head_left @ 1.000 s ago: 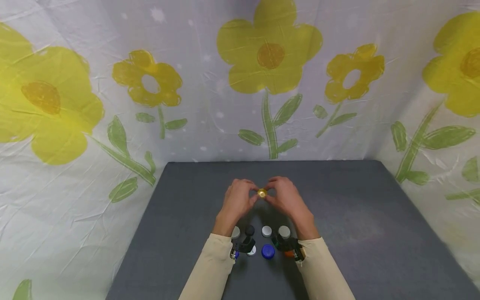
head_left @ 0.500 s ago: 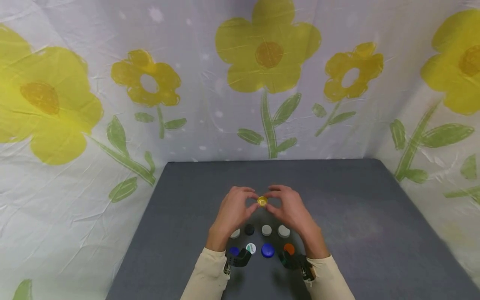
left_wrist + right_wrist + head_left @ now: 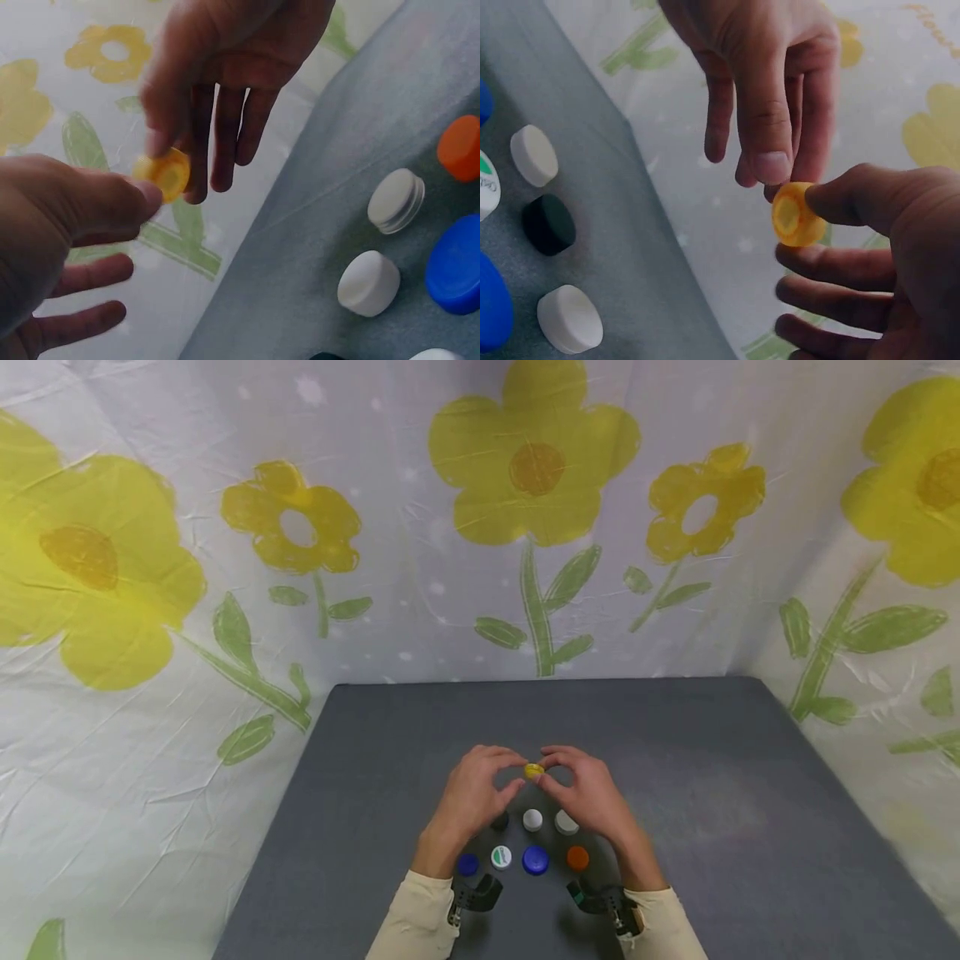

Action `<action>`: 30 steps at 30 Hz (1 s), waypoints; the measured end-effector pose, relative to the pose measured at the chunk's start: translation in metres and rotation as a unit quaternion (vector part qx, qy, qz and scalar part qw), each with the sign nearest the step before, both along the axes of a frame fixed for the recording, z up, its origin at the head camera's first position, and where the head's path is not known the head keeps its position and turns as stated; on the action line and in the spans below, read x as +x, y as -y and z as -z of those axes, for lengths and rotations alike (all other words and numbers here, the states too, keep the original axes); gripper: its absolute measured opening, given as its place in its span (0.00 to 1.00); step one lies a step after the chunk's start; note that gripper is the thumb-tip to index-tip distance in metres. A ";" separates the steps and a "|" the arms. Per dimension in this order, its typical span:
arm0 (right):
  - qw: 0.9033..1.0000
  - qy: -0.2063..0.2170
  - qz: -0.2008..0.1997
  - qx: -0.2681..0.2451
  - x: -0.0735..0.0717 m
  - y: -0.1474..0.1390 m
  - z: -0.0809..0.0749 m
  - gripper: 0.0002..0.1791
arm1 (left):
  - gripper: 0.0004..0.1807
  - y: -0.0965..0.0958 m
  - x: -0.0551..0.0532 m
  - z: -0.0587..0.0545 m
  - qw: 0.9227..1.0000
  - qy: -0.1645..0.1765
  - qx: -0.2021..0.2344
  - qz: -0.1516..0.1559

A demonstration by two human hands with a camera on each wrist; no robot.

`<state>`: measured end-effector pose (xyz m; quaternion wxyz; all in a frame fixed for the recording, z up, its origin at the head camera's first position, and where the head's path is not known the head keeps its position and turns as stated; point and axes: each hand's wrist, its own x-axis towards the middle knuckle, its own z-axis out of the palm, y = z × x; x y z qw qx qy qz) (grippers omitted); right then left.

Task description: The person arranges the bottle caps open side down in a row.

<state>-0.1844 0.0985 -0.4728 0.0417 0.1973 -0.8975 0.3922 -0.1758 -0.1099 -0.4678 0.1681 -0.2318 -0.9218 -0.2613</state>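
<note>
A yellow bottle cap (image 3: 534, 771) is held up above the dark table, between the fingertips of both hands. My right hand (image 3: 581, 789) pinches it between thumb and index finger, as the right wrist view shows. My left hand (image 3: 474, 793) reaches the cap's left edge with its index fingertip. In the head view its thumb tip sits a little below and apart from the cap; whether it grips is unclear. In the right wrist view the cap (image 3: 799, 215) is tilted, its hollow side partly showing, with the left thumb (image 3: 771, 166) close above it.
On the table (image 3: 375, 860), two rows of bottle caps lie below the hands. They include a black cap (image 3: 549, 223), several white caps, a small blue cap (image 3: 468, 864), a large blue cap (image 3: 536, 860) and an orange cap (image 3: 577, 858). A flower-print cloth (image 3: 405, 568) stands behind.
Both hands have come nearer to me with the yellow cap, which has shifted slightly right and turned from its hollow face toward its side. The left thumb has moved off the cap's edge.
</note>
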 end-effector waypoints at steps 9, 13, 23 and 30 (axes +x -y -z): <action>0.999 0.030 0.006 -0.037 0.002 -0.007 -0.001 0.15 | 0.08 -0.011 -0.002 0.005 0.994 0.013 0.104 0.010; 0.999 -0.030 0.028 -0.034 0.004 -0.008 -0.001 0.14 | 0.08 -0.014 -0.001 0.006 0.977 0.077 0.198 0.010; 0.985 -0.165 0.027 -0.027 0.008 -0.010 -0.004 0.21 | 0.13 -0.018 -0.005 0.010 0.886 0.264 0.379 0.030; 0.978 -0.205 0.039 -0.011 0.012 -0.025 -0.002 0.18 | 0.13 -0.032 -0.004 0.009 0.934 0.194 0.299 0.032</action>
